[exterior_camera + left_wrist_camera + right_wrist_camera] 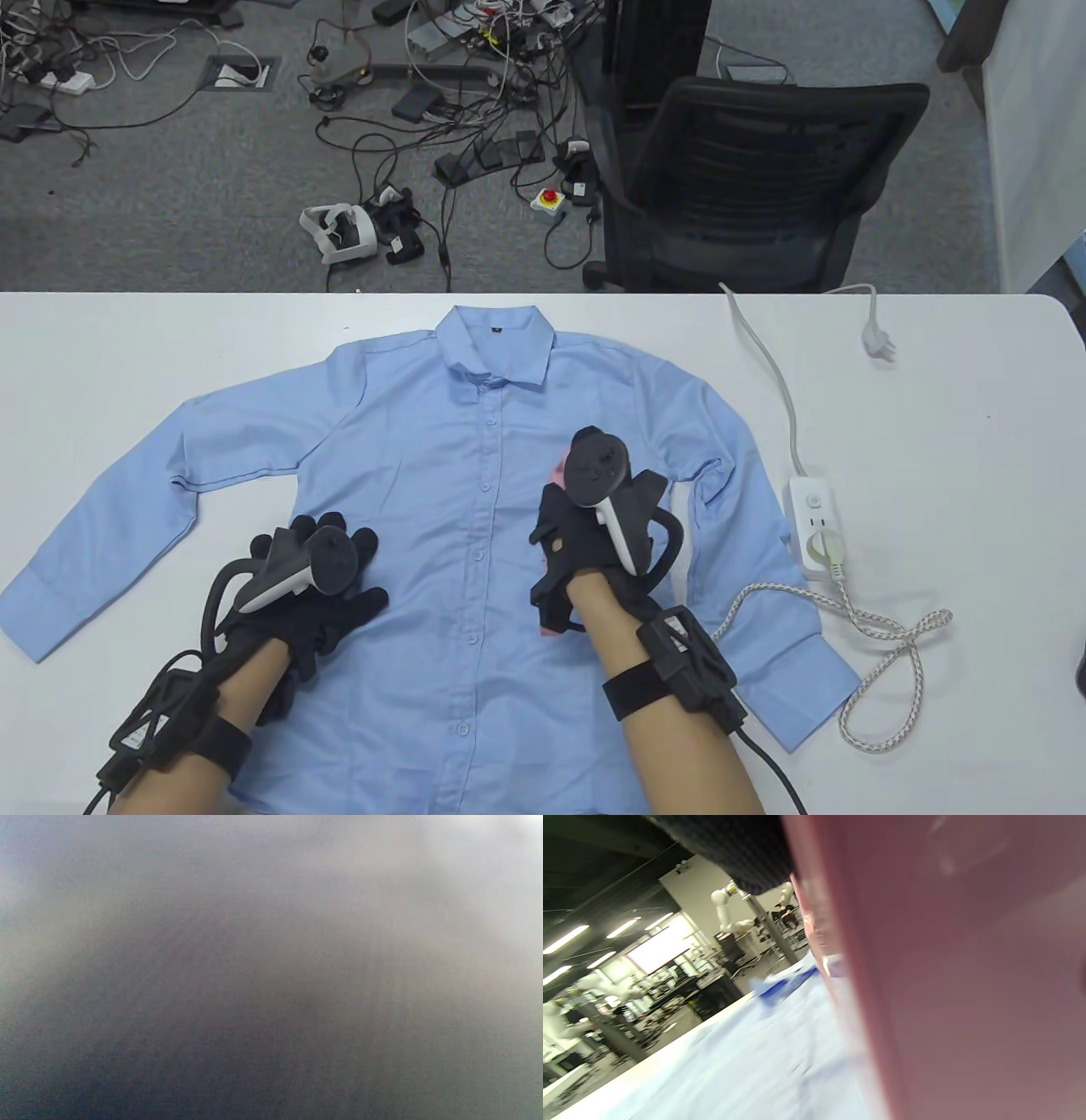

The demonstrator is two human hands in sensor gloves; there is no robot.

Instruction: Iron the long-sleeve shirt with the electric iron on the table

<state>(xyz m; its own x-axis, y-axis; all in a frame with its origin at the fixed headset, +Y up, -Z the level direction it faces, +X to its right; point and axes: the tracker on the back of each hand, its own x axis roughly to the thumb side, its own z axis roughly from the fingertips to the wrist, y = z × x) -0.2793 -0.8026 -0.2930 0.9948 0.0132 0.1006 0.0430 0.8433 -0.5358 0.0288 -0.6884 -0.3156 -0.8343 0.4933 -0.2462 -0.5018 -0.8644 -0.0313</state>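
Pink plastic of the iron fills the right half of the right wrist view, too close and blurred to show any detail, with a dark gloved fingertip curving in above it. That view alone shows the shirt as a pale blue slope running off to a table edge and a room of white robot arms behind. From the table view the iron shows only as small pink slivers under the right hand, which is closed around it over the shirt's front, right of the button placket. Blank grey blur is all the left wrist view gives, so only the table view shows the left hand: it lies flat, fingers spread, pressing on the shirt's lower front, left of the placket, gripping nothing.

Largest on the white table is the light blue long-sleeve shirt, buttoned, collar at the far side, both sleeves angled outward and down. Right of it, a white power strip lies just beside the right sleeve, its own white cable running to the far edge and ending in a loose plug. A braided cord loops from the strip across the right sleeve toward the iron. Beyond the table stand a black office chair and tangled floor cables.
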